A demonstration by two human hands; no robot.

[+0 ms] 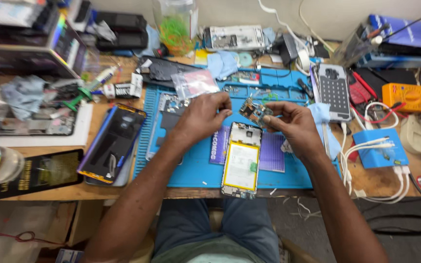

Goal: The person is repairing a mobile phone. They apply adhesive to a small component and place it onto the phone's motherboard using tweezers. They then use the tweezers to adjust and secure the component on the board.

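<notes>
Right hand [292,122] pinches circuit board [254,111]; left hand [204,114] beside

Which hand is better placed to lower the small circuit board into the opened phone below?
Probably the right hand: it pinches the circuit board above the opened phone. The left hand hovers beside, fingertips apart from the board.

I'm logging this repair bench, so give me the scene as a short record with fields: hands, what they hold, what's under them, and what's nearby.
left hand: raised over the mat, fingers pinched, near the board
right hand: holds a small circuit board
under the hands: opened phone, back off, lying on a blue mat
left of mat: dark phone screen
right of mat: orange multimeter, blue box with white cables
surface: wooden bench
</notes>
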